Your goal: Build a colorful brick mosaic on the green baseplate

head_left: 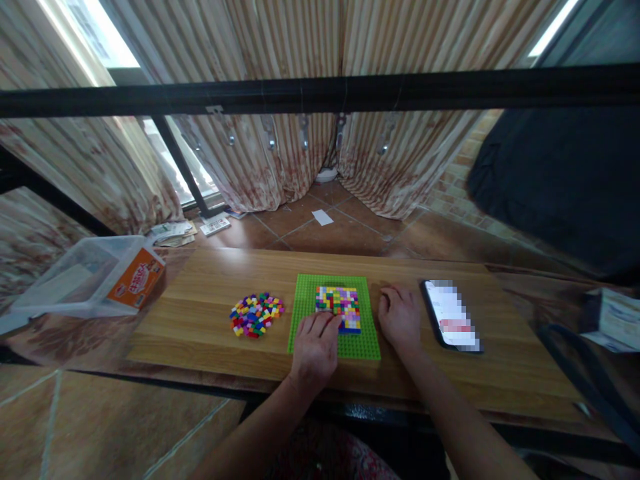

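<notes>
A green studded baseplate [371, 347] lies on the wooden table, with a square patch of multicoloured toy bricks [343, 303] built on its middle. My left hand [316, 347] rests over the plate's lower left, its fingers bent together at the patch's lower left part. Whatever is between those fingertips is too small and hidden to make out. On the bare wood just right of the plate lies my right hand [401, 318], fingers loosely curled and holding nothing that I can see. To the left of the plate is a loose pile of small coloured bricks [257, 315].
A smartphone [453, 315] lies right of my right hand on the wooden table [200, 280]. Left of the table stands a clear plastic box [107, 257] with an orange label. A black bar [320, 95] crosses beyond the table, before striped curtains [280, 40].
</notes>
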A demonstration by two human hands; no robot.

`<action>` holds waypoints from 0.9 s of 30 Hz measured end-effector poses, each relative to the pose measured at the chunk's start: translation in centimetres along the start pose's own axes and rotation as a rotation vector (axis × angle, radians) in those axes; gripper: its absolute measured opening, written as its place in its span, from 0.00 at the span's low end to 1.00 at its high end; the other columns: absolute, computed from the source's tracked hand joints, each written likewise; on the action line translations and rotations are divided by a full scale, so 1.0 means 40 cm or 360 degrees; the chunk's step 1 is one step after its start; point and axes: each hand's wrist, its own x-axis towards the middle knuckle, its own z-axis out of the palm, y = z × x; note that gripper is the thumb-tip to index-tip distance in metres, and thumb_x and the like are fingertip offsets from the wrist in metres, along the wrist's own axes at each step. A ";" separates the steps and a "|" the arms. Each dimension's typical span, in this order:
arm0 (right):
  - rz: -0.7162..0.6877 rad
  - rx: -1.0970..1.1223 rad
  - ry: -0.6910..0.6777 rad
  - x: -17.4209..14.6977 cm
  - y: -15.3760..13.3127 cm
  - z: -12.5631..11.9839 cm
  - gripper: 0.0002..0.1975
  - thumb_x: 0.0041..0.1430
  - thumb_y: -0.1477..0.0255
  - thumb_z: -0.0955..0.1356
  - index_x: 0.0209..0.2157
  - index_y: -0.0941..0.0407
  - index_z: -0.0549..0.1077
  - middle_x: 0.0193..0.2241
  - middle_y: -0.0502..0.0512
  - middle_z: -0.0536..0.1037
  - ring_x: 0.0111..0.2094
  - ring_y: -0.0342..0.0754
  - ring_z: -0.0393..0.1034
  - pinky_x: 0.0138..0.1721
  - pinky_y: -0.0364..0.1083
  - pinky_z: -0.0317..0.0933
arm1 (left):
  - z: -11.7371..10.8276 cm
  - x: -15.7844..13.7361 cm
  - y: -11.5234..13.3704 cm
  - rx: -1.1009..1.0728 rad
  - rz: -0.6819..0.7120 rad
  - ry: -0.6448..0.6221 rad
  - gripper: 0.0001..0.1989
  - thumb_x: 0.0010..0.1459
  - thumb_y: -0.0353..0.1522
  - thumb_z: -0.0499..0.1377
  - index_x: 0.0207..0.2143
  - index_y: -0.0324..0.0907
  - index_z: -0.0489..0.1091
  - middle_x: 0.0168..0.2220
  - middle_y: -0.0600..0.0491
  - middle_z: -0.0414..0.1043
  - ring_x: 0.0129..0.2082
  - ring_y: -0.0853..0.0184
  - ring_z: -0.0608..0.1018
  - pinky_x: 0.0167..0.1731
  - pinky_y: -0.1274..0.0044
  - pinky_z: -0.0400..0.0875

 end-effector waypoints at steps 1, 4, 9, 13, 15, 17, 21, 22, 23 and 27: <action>-0.0001 0.0001 0.0009 0.000 0.000 0.001 0.13 0.60 0.74 0.60 0.40 0.59 0.75 0.42 0.62 0.74 0.43 0.54 0.63 0.45 0.52 0.56 | 0.000 -0.001 0.000 0.0008 0.0004 0.0002 0.16 0.62 0.28 0.52 0.50 0.41 0.71 0.46 0.45 0.74 0.48 0.60 0.72 0.48 0.67 0.69; -0.0005 0.0010 0.0037 -0.001 0.002 0.002 0.13 0.60 0.74 0.61 0.40 0.59 0.75 0.42 0.61 0.74 0.43 0.54 0.63 0.45 0.51 0.56 | 0.000 -0.001 0.002 0.0030 0.0021 0.0002 0.16 0.62 0.28 0.51 0.51 0.40 0.71 0.47 0.44 0.74 0.48 0.59 0.72 0.48 0.66 0.69; -0.0029 -0.0012 0.0024 -0.001 0.004 0.003 0.13 0.60 0.74 0.60 0.40 0.59 0.75 0.42 0.62 0.74 0.43 0.54 0.63 0.45 0.51 0.56 | -0.005 0.002 0.007 0.0063 0.0019 -0.0040 0.16 0.63 0.28 0.50 0.51 0.40 0.70 0.47 0.44 0.74 0.48 0.58 0.72 0.48 0.65 0.69; -0.0029 0.0002 0.0032 -0.002 0.005 0.004 0.13 0.60 0.74 0.60 0.40 0.59 0.75 0.42 0.62 0.74 0.43 0.54 0.63 0.45 0.52 0.56 | -0.012 0.006 0.012 0.0093 0.0021 -0.0084 0.17 0.62 0.28 0.50 0.51 0.41 0.70 0.47 0.44 0.74 0.48 0.58 0.72 0.48 0.65 0.69; -0.0030 0.0013 0.0029 -0.003 0.006 0.004 0.13 0.60 0.74 0.60 0.40 0.59 0.75 0.42 0.63 0.74 0.43 0.55 0.63 0.45 0.52 0.56 | -0.014 0.007 0.015 0.0113 0.0013 -0.0109 0.17 0.62 0.28 0.50 0.51 0.41 0.70 0.47 0.45 0.74 0.48 0.58 0.72 0.48 0.65 0.69; -0.0031 0.0018 0.0022 -0.003 0.007 0.005 0.14 0.60 0.74 0.60 0.40 0.59 0.75 0.42 0.63 0.74 0.44 0.55 0.63 0.45 0.53 0.56 | -0.016 0.009 0.017 0.0130 0.0005 -0.0134 0.17 0.61 0.28 0.51 0.51 0.42 0.70 0.47 0.45 0.74 0.48 0.58 0.72 0.48 0.65 0.69; -0.0036 0.0017 0.0036 -0.002 0.008 0.006 0.14 0.60 0.74 0.60 0.41 0.59 0.75 0.42 0.63 0.74 0.43 0.55 0.63 0.45 0.53 0.57 | -0.019 0.013 0.021 0.0169 -0.0006 -0.0159 0.16 0.61 0.28 0.52 0.50 0.42 0.70 0.47 0.45 0.74 0.48 0.58 0.73 0.47 0.65 0.68; -0.0040 0.0010 0.0040 -0.002 0.007 0.006 0.14 0.60 0.74 0.60 0.41 0.59 0.75 0.42 0.63 0.74 0.43 0.55 0.63 0.45 0.53 0.57 | -0.019 0.014 0.022 0.0181 -0.0013 -0.0163 0.16 0.61 0.29 0.52 0.50 0.42 0.70 0.47 0.45 0.74 0.47 0.58 0.73 0.47 0.65 0.68; -0.0043 -0.0001 0.0040 -0.002 0.007 0.006 0.14 0.60 0.73 0.60 0.41 0.59 0.75 0.42 0.63 0.74 0.43 0.54 0.63 0.45 0.53 0.57 | -0.018 0.014 0.023 0.0190 -0.0017 -0.0168 0.16 0.61 0.29 0.52 0.50 0.42 0.70 0.47 0.45 0.74 0.47 0.58 0.73 0.46 0.65 0.68; -0.0037 -0.0057 0.0023 -0.002 0.006 0.006 0.14 0.61 0.73 0.60 0.41 0.60 0.75 0.42 0.63 0.75 0.43 0.54 0.63 0.45 0.52 0.57 | -0.012 0.010 0.023 0.0229 -0.0008 -0.0149 0.15 0.61 0.28 0.53 0.50 0.41 0.69 0.47 0.46 0.74 0.47 0.59 0.73 0.46 0.66 0.69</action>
